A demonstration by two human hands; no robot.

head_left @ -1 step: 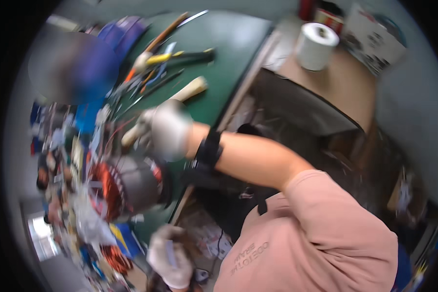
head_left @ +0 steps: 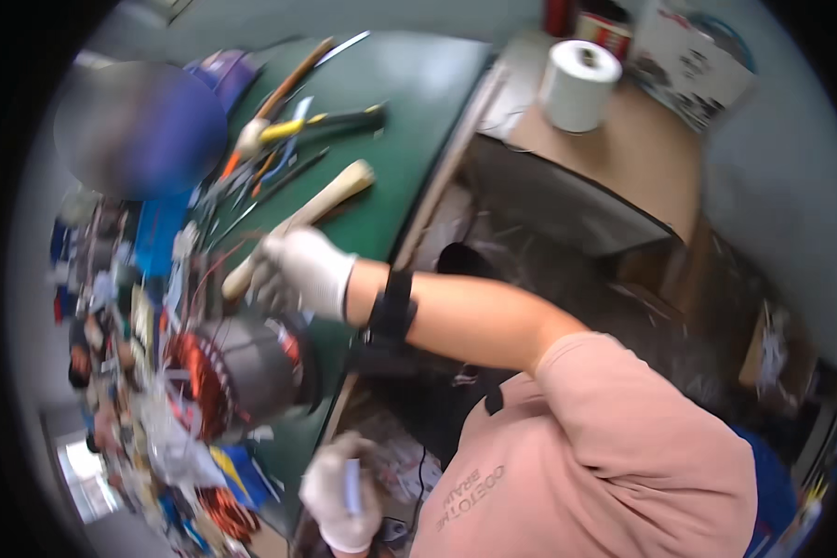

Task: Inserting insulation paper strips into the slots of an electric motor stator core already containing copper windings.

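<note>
My right hand (head_left: pixel 298 272), in a white glove, is bent over the middle of a pale wooden stick (head_left: pixel 339 192) lying on the green table. Its fingers look curled round the stick, though blur softens them. Thin red wires (head_left: pixel 216 256) run beside the fingertips. Just below this hand, a grey motor stator (head_left: pixel 265 372) lies on its side, with orange-red copper windings (head_left: pixel 195 377) at its left end. My left hand (head_left: pixel 339 498), also gloved, is lower, off the table's edge. It is closed on a pale flat strip (head_left: pixel 353 485).
Beyond the stick lie a yellow-and-black-handled hammer (head_left: pixel 330 121) and several other tools. Plastic, a blue-and-yellow packet (head_left: pixel 242 472) and copper coils (head_left: pixel 228 513) crowd the left. A white spool (head_left: pixel 581 86) stands on a brown surface (head_left: pixel 642 167) at upper right. The green table (head_left: pixel 418 84) ends along a wooden edge.
The view has shifted slightly, so table and tools sit lower and further left. My left hand has moved a little to the right, away from the stator. My right hand stays at the stick.
</note>
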